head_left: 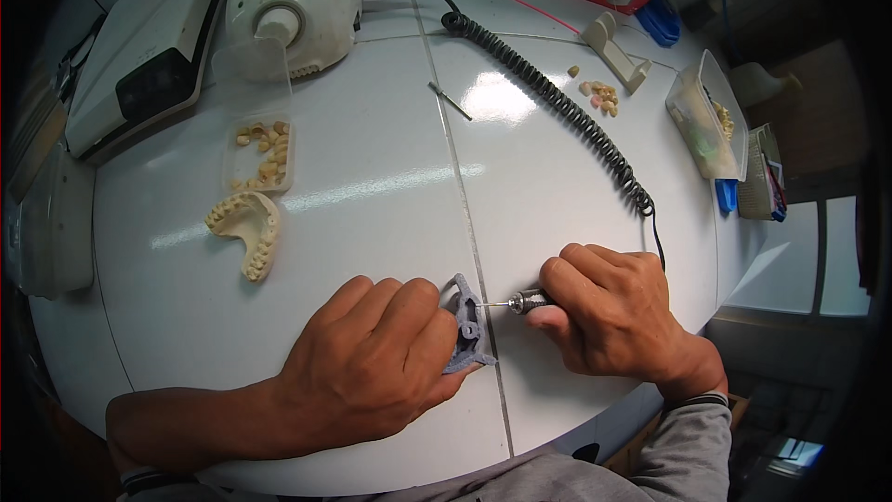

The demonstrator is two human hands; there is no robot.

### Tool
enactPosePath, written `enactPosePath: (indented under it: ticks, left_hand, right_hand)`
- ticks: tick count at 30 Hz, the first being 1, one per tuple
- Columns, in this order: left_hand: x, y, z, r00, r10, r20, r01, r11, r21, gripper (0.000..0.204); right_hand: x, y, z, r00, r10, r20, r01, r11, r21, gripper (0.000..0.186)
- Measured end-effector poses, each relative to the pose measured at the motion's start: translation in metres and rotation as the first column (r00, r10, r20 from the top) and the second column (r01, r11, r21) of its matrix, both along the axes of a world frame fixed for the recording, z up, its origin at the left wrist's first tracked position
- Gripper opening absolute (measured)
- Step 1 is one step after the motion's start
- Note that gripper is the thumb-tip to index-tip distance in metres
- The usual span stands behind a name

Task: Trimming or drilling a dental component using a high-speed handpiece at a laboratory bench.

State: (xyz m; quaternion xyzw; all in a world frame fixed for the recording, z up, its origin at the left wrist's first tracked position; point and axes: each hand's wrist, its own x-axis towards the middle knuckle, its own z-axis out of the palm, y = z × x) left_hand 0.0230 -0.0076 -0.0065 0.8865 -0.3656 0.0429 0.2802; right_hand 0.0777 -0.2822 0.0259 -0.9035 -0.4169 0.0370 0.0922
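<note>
My left hand (367, 363) is closed around a small grey dental framework (471, 350), rough-surfaced, with bars sticking out at its top and bottom. Much of the piece is hidden behind my fingers. My right hand (613, 316) grips a rotary handpiece (526, 301), dark and metallic at its front, whose body is mostly covered by the palm. Its thin bur (494, 305) points left and meets the framework's right edge, or comes very close to it. Left of and beyond my left hand, a cream dental cast (263, 232) with a row of teeth lies on the white table (372, 223).
Beyond the cast stands an open clear box (291, 177) of tooth-coloured pieces. A white motor unit (307, 5) and a coiled black cord (557, 98) lie farther back. A loose bur (452, 102), a handpiece stand (613, 51), loose teeth (602, 98) and a plastic tub (689, 121) are around.
</note>
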Motion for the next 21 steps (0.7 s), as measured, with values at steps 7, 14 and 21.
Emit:
enactPosePath:
  ticks: [7, 14, 21]
  left_hand:
    - [0.0001, 0.0003, -0.0003, 1.0, -0.005, -0.011, 0.005, 1.0, -0.009, 0.046]
    - [-0.0001, -0.0006, -0.0001, 1.0, 0.007, -0.011, -0.007, 1.0, -0.015, 0.046]
    - [0.0004, -0.0008, -0.0004, 1.0, 0.006, -0.011, -0.006, 1.0, -0.022, 0.046]
  right_hand:
    - [-0.0006, 0.0012, 0.0004, 1.0, -0.011, 0.005, 0.011, 1.0, 0.005, 0.047]
    - [-0.0004, 0.001, 0.0006, 1.0, -0.012, -0.004, 0.012, 1.0, 0.0, 0.047]
    - [0.0, 0.0007, 0.0005, 1.0, -0.009, 0.002, 0.009, 1.0, 0.002, 0.047]
